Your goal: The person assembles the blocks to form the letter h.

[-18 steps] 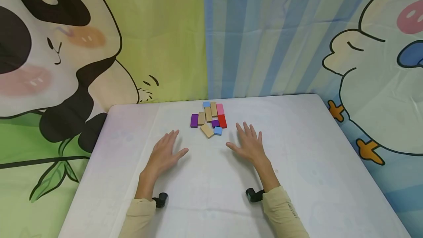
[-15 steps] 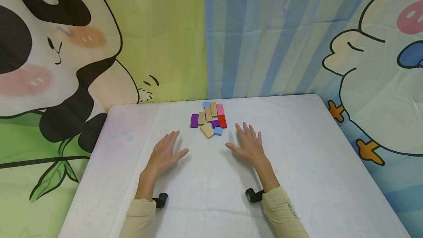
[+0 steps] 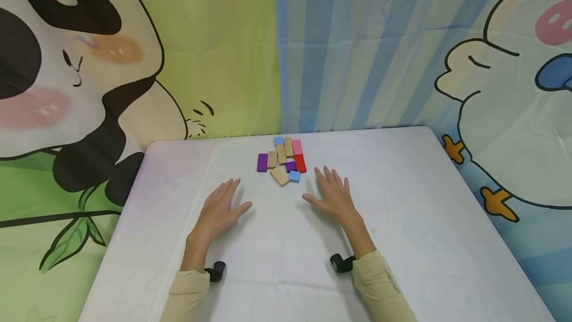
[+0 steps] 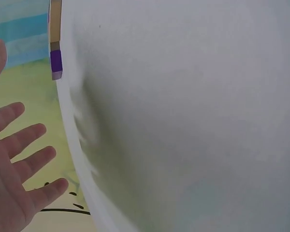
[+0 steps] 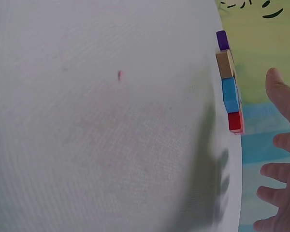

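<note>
Several small blocks lie grouped at the middle of the table's far side: a purple block [image 3: 262, 163] at the left, a tilted wooden block [image 3: 279, 177] and a blue block [image 3: 294, 177] in front, a red block [image 3: 300, 163] and a pink block [image 3: 297, 147] at the right. My left hand [image 3: 219, 210] hovers over the table, front left of the group, fingers spread, holding nothing. On the other side, my right hand [image 3: 332, 198] is likewise spread above the surface, near the blue and red blocks but apart from them. Both wrist views show bare palms.
A white-covered table [image 3: 277, 262] extends under both hands. Behind its far edge hangs a printed curtain [image 3: 357, 53] with cartoon animals. Each wrist wears a black camera mount, the left mount [image 3: 216, 271] and the right mount [image 3: 341, 263].
Both hands have shifted very slightly to the left in the head view, still spread. The blocks lie as before.
</note>
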A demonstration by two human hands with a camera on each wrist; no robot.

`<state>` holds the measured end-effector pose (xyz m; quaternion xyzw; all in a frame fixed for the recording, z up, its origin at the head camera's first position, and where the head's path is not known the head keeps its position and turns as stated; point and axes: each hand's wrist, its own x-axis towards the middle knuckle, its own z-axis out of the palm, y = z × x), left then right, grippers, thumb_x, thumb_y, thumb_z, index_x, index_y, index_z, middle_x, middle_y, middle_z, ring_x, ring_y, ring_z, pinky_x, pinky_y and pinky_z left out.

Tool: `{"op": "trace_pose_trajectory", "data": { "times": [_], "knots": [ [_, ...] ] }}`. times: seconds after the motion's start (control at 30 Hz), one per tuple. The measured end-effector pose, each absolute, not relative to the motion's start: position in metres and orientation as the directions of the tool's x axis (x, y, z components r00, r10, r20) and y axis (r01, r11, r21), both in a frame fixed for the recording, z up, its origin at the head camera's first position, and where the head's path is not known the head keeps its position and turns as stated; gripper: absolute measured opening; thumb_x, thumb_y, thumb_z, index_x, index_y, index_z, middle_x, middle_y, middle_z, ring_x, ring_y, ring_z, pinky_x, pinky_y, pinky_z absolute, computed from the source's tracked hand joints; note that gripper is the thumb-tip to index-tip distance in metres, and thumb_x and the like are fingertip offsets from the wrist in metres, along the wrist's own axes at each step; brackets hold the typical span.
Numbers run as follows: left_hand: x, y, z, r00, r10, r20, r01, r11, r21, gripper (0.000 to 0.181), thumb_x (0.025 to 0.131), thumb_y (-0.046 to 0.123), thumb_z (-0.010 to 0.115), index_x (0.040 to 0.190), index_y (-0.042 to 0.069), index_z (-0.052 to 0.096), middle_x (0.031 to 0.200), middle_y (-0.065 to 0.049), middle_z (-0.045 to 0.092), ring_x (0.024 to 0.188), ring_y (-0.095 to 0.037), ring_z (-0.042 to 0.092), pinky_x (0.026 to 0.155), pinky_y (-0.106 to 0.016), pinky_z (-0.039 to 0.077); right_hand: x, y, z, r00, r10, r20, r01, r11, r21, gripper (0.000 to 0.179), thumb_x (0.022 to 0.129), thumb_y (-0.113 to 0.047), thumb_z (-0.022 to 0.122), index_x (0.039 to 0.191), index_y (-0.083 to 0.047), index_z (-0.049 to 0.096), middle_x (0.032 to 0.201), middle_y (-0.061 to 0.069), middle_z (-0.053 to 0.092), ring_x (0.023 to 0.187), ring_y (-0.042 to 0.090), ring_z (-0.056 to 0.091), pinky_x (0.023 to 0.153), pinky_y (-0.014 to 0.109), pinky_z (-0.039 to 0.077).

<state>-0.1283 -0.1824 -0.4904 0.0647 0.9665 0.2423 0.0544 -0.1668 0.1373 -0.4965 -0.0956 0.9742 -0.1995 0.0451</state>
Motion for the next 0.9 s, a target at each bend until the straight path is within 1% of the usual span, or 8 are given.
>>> {"op": "trace_pose_trajectory", "data": {
  "times": [0.1,0.2,0.33,0.5,0.73,0.9],
  "knots": [
    [-0.128,-0.184,-0.49,-0.985,0.154,-0.079,0.096,0.867,0.49,0.081,0.091,0.057,0.056,0.154,0.016,0.027,0.159,-0.015,0.028,0.147,-0.039,0.024,0.117,-0.061,0.02,-0.168,0.134,-0.498,-0.973,-0.227,-0.043,-0.191,0.895,-0.403,0.088,0.085,-0.065,0.056,0.154,-0.017,0.028,0.161,0.014,0.025,0.149,0.039,0.019,0.116,0.069,0.01],
    [-0.127,-0.185,-0.487,-0.982,0.16,-0.098,0.085,0.844,0.53,0.08,0.091,0.058,0.056,0.154,0.019,0.027,0.159,-0.012,0.029,0.146,-0.037,0.026,0.116,-0.061,0.024,-0.17,0.131,-0.498,-0.965,-0.262,-0.018,-0.23,0.878,-0.421,0.086,0.086,-0.061,0.058,0.153,-0.016,0.03,0.16,0.013,0.028,0.148,0.038,0.022,0.116,0.068,0.013],
    [-0.125,-0.189,-0.484,-0.978,0.163,-0.132,0.059,0.818,0.572,0.078,0.091,0.059,0.056,0.154,0.023,0.027,0.159,-0.008,0.03,0.146,-0.035,0.028,0.115,-0.061,0.028,-0.177,0.124,-0.496,-0.951,-0.307,-0.02,-0.266,0.852,-0.452,0.084,0.086,-0.058,0.059,0.153,-0.016,0.031,0.159,0.012,0.03,0.148,0.036,0.024,0.118,0.064,0.015],
    [-0.122,-0.194,-0.482,-0.976,0.155,-0.153,0.04,0.819,0.573,0.077,0.091,0.057,0.057,0.153,0.023,0.028,0.159,-0.008,0.03,0.146,-0.035,0.028,0.114,-0.062,0.029,-0.188,0.112,-0.492,-0.936,-0.348,-0.061,-0.281,0.838,-0.469,0.085,0.087,-0.058,0.059,0.154,-0.016,0.029,0.16,0.01,0.03,0.149,0.033,0.024,0.12,0.059,0.016],
    [-0.114,-0.2,-0.484,-0.973,0.157,-0.17,0.024,0.8,0.6,0.08,0.089,0.063,0.054,0.153,0.024,0.028,0.16,-0.008,0.029,0.147,-0.035,0.026,0.114,-0.062,0.028,-0.206,0.095,-0.491,-0.901,-0.427,-0.071,-0.348,0.813,-0.467,0.084,0.089,-0.059,0.056,0.154,-0.015,0.026,0.161,0.006,0.027,0.149,0.028,0.024,0.122,0.054,0.016],
    [-0.106,-0.204,-0.486,-0.973,0.152,-0.175,0.017,0.798,0.603,0.076,0.091,0.057,0.057,0.153,0.023,0.028,0.159,-0.007,0.03,0.146,-0.035,0.028,0.113,-0.062,0.029,-0.214,0.084,-0.491,-0.877,-0.475,-0.068,-0.389,0.787,-0.478,0.082,0.089,-0.056,0.057,0.153,-0.014,0.029,0.16,0.006,0.029,0.149,0.027,0.025,0.123,0.052,0.017]
  ]
}}
